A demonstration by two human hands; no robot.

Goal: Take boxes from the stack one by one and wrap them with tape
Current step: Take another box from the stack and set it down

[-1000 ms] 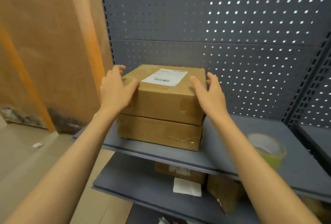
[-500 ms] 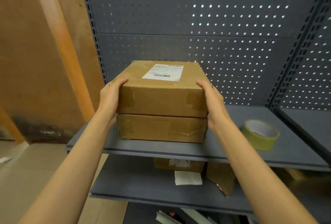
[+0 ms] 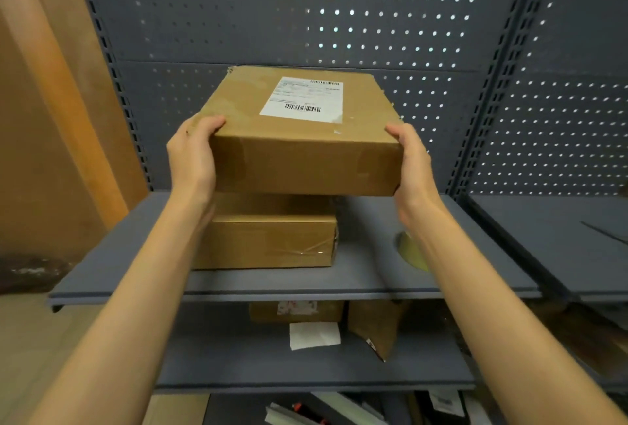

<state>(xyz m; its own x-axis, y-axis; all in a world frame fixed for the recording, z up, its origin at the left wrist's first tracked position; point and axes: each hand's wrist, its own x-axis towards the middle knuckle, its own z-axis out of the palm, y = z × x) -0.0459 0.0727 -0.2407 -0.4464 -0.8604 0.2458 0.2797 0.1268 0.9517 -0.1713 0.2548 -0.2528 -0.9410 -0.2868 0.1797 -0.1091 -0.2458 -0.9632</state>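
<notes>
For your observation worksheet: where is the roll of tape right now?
In the head view the tape roll sits on the upper grey shelf, right of the lower box, partly hidden behind the right forearm.

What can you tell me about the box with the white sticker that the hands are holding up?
The top box is a flat brown cardboard parcel, closed, with clear tape over its side edges. A white shipping label with barcodes sits on its top face. The left hand grips its left side and the right hand its right side, thumbs on the top edge. It is held level in the air above the lower box, which lies on the grey shelf.
</notes>
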